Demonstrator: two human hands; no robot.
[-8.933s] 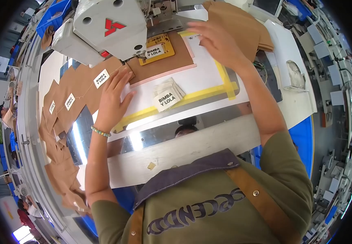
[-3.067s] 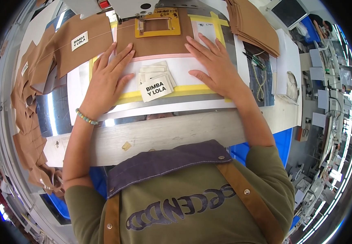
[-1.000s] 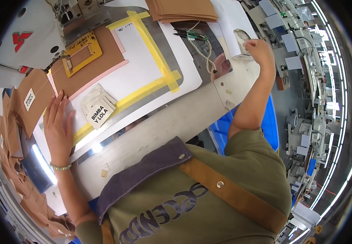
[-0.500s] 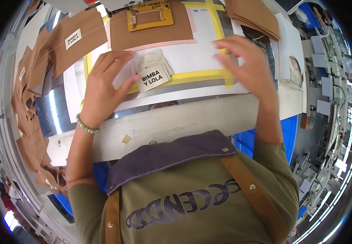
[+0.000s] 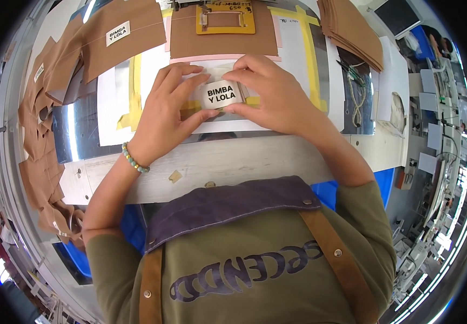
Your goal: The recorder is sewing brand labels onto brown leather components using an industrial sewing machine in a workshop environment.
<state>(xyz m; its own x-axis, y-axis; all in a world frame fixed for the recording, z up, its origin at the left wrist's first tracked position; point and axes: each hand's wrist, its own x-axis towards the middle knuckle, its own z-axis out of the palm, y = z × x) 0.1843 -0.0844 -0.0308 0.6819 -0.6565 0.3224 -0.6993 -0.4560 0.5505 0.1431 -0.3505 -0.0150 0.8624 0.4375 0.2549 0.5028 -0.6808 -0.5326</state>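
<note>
A small white label (image 5: 221, 94) with dark print lies on top of a loose stack of similar labels, in front of me on a white sheet. My left hand (image 5: 163, 110) closes on the stack's left side, thumb at the near edge and fingertips at the far corner. From the other side my right hand (image 5: 276, 100) grips the stack's right edge between thumb and forefinger. Just beyond the hands lies a brown panel (image 5: 185, 43) edged with pink strips. On it rests a yellow template frame (image 5: 228, 31) with a rectangular window.
Brown pieces (image 5: 97, 56) with white labels, joined by a thread, hang over the table's left side. At the far right sits a stack of brown panels (image 5: 347, 35). Scissors and cord (image 5: 356, 89) lie below it, beside a white box (image 5: 392, 86). Yellow tape (image 5: 310, 59) borders the sheet.
My right hand has come in from the right and taken hold of the labels. My left hand has closed on their left side. The view has shifted slightly.
</note>
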